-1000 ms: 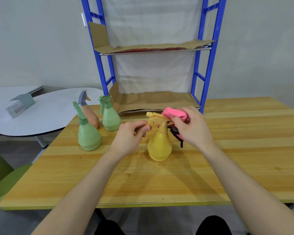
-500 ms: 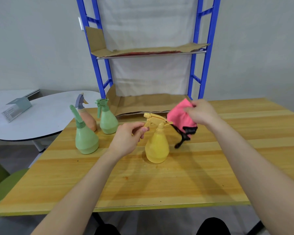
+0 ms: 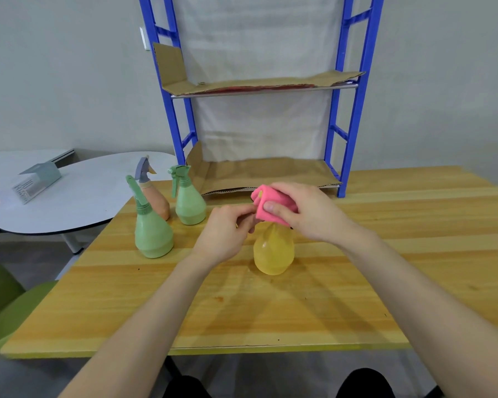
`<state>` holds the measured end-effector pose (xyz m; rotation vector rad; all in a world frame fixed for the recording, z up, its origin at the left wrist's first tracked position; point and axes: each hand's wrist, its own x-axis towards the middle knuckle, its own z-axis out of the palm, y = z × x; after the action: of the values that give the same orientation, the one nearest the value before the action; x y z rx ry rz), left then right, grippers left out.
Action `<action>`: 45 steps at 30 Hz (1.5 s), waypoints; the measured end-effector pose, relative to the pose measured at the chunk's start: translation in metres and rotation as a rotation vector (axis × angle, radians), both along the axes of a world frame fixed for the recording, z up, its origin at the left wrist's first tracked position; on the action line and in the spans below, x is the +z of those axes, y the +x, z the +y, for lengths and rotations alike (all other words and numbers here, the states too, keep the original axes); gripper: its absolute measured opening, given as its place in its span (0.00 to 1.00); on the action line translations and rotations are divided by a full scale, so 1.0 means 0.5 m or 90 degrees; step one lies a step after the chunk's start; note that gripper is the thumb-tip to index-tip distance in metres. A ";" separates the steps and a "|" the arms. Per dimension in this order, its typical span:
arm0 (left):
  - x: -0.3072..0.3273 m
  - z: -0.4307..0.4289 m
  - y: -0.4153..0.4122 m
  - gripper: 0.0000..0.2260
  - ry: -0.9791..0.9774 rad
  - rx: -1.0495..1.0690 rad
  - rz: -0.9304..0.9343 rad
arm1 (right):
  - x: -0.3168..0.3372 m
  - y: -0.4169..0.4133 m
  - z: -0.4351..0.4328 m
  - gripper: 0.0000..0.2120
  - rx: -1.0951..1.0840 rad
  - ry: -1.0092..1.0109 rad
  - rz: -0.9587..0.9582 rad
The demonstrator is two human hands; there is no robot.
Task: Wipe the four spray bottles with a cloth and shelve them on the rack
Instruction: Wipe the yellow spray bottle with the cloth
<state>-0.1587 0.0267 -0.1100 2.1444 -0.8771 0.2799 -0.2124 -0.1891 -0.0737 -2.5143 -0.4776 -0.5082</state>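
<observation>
The wooden table (image 3: pixel 357 297) carries the yellow bottle (image 3: pixel 273 254), which stands upright. Behind that bottle rises the blue rack (image 3: pixel 354 110), its shelves lined with cardboard. Left of the yellow bottle stand two green bottles (image 3: pixel 153 237) (image 3: pixel 189 208) and a peach bottle (image 3: pixel 158 202). The right hand (image 3: pixel 311 214) grips a pink cloth (image 3: pixel 270 201) wrapped over the yellow bottle's spray head; the left hand (image 3: pixel 224 237) pinches that head from the left, fingers curled.

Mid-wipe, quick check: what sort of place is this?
Likely an office or lab workroom, not a home: a wooden worktable, a blue metal rack lined with cardboard against a bare wall, and a white table with a green chair nearby.
</observation>
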 end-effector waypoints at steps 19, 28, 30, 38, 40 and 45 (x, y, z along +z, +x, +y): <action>-0.005 0.003 -0.024 0.08 -0.037 0.036 -0.020 | -0.073 0.001 0.017 0.20 -0.154 0.206 -0.147; -0.021 0.010 -0.045 0.10 -0.074 0.082 -0.041 | -0.060 0.001 0.045 0.13 -0.076 0.220 -0.151; -0.024 0.013 -0.048 0.11 -0.080 0.093 -0.031 | -0.093 -0.013 0.036 0.09 -0.070 0.304 -0.131; -0.032 0.026 -0.062 0.11 -0.102 0.118 0.006 | -0.150 -0.041 0.046 0.08 -0.157 0.476 -0.103; -0.035 0.030 -0.069 0.11 -0.112 0.129 0.013 | -0.167 -0.049 0.059 0.16 -0.251 0.603 -0.143; -0.050 0.045 -0.077 0.11 -0.134 0.155 0.038 | -0.185 -0.070 0.122 0.12 -0.171 0.498 -0.037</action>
<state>-0.1970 0.0490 -0.1352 2.0498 -0.5274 0.4097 -0.2472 -0.1282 -0.1664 -1.8089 0.0562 -0.7050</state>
